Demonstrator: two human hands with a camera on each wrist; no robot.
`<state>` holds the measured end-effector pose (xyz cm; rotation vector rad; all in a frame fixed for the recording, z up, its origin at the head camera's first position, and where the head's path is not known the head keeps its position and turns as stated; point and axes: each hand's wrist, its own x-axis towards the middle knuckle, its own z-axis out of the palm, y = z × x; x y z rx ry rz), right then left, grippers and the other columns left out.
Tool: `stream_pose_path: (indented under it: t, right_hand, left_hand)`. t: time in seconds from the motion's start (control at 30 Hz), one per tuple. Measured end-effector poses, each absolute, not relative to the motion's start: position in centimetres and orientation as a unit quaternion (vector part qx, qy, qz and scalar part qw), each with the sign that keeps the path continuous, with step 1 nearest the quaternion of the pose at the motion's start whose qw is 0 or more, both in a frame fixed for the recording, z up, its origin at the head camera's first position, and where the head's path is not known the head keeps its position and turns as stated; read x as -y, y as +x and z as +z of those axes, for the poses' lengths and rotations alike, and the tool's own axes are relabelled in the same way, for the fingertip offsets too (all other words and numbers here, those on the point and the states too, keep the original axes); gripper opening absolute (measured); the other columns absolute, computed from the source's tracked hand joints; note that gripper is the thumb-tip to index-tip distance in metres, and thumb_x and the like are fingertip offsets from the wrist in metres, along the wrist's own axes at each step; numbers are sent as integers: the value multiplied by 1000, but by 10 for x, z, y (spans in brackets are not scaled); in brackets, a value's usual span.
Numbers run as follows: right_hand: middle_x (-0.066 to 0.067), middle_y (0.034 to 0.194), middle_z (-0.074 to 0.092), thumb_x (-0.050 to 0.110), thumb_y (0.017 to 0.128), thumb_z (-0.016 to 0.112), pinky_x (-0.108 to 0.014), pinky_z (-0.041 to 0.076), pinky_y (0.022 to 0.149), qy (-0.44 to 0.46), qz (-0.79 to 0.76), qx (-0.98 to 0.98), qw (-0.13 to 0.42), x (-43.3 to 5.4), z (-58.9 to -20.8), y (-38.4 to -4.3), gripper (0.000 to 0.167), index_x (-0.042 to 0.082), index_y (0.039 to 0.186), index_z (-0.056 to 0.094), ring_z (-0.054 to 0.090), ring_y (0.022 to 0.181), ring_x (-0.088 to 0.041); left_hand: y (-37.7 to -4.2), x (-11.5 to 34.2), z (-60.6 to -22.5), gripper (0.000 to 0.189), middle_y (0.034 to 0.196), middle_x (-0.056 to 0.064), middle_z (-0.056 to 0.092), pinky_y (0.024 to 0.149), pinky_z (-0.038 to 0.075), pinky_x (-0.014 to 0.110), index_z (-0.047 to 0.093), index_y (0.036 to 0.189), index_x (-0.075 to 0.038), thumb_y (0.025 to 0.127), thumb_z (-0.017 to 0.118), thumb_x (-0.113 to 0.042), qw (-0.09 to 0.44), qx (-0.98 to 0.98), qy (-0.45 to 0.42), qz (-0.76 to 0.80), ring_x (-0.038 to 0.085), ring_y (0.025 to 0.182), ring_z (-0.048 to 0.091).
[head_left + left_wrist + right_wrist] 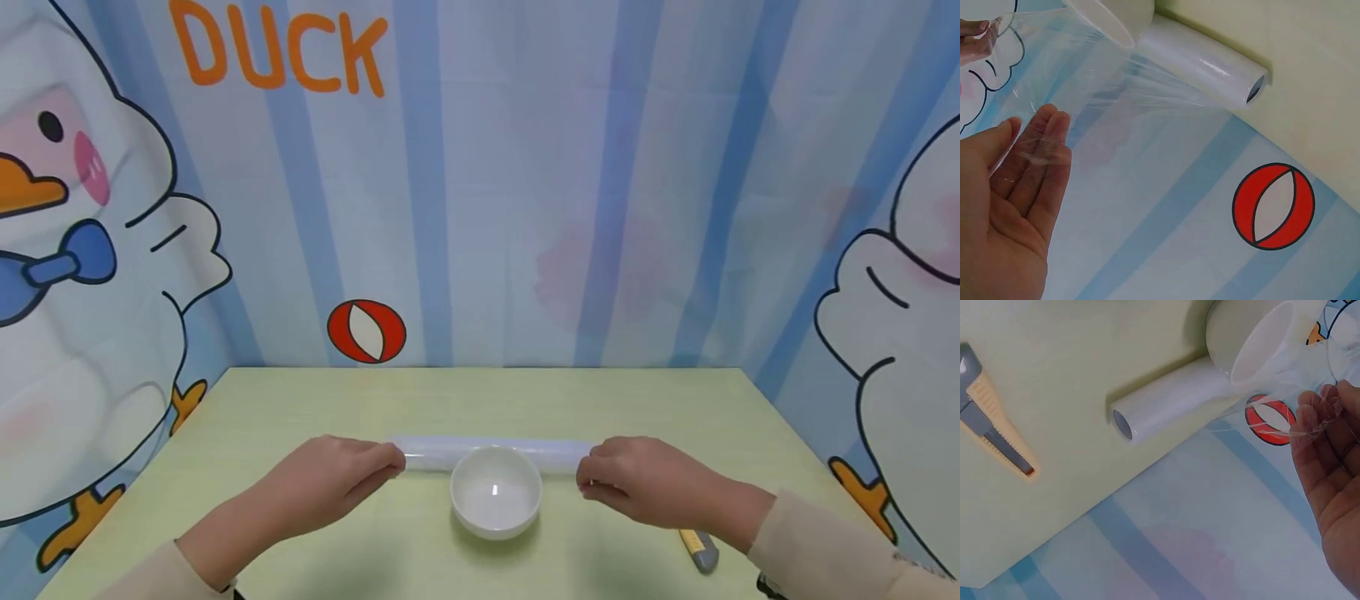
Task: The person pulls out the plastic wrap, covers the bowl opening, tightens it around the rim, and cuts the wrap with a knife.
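Note:
A roll of clear cling film [558, 455] lies crosswise on the table, just behind a white bowl [495, 493]. From the roll a thin sheet of film [1113, 94] is drawn out, stretched and wrinkled, to both hands. My left hand [341, 477] pinches one corner of its edge between thumb and fingers, left of the bowl. At the other corner, to the bowl's right, the right hand [647, 479] pinches the film with thumb and fingertips. The roll's open core end [1122, 425] shows in the right wrist view.
On the table [300, 400], a yellow and grey utility knife [699, 550] lies under the right forearm. In the right wrist view its slider side [997, 419] faces up. Behind the table hangs a blue striped curtain [517, 167] printed with ducks and a red ball.

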<state>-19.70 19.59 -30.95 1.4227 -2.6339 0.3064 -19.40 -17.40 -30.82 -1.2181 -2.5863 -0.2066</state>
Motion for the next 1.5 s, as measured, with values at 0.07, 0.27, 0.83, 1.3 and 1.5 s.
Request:
stream_pose_path:
  t: [0.07,0.27,0.83,1.3,1.5]
  right_hand:
    - [13,83,61,16,89,60,-16,45,61,471,105,874,53,-196,-313,-194,7,24,89,62,51,72,3]
    - [9,90,64,8,87,60,-17,47,64,462,117,879,30,-201,-325,-188,16,21,95,63,57,78,-1]
    - [10,82,61,3,79,66,-12,44,61,457,107,879,80,-205,-384,-179,19,19,89,63,50,71,4]
    - [11,88,63,5,83,63,-16,48,64,429,140,892,26,-204,-406,-183,16,18,93,64,54,77,2]
    - [12,89,64,6,84,62,-17,48,66,421,152,894,21,-203,-412,-186,16,19,92,64,56,79,2]
  left_hand:
    - [-189,176,-312,9,84,-12,67,63,51,19,60,96,-20,88,60,-16,128,891,-429,-72,-2,65,54]
    - [-182,178,-329,9,88,-12,68,66,52,20,62,97,-20,89,59,-18,97,883,-449,-91,-1,72,60]
    - [-184,182,-388,13,92,-13,68,68,50,11,68,98,-19,85,64,-16,36,860,-498,-102,-2,81,62]
    - [-194,180,-404,10,92,-12,66,69,50,15,68,93,-18,86,62,-13,5,878,-463,-123,-2,83,60]
    - [-198,181,-413,8,90,-10,63,67,46,8,66,89,-17,86,63,-11,36,863,-475,-168,-5,80,57]
